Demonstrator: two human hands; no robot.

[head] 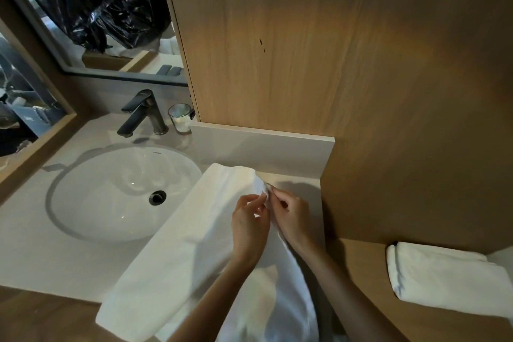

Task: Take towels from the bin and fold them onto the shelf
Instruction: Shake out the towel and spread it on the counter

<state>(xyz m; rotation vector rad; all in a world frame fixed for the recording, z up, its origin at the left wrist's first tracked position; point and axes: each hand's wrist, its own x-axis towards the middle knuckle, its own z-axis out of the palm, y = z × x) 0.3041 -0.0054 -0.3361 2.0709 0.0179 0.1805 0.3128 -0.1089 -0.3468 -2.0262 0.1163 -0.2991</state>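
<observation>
A long white towel lies folded lengthwise on the pale counter, running from the back wall to the front edge and hanging over it. My left hand and my right hand meet at the towel's far right edge, each pinching the cloth with fingertips. A second white towel, folded into a neat rectangle, rests on the wooden shelf at the lower right. No bin shows directly in view.
A round white sink with a dark faucet fills the counter's left. A glass cup stands by the backsplash. A tall wooden panel rises behind and right. The mirror reflects a black plastic bag.
</observation>
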